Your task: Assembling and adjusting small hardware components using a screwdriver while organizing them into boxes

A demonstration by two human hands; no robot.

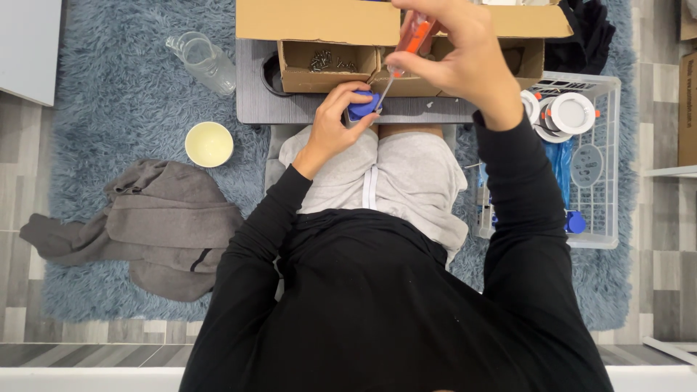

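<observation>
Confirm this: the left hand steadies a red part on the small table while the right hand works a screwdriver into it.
Not quite: the part under the left hand is blue, not red. The head view shows it. The rest holds: the right hand works the screwdriver into it on the table.

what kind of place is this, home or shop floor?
Likely a home room used for small assembly: a shaggy blue-grey rug on plank flooring, a low grey table with cardboard boxes, and a white basket of round parts.
</observation>
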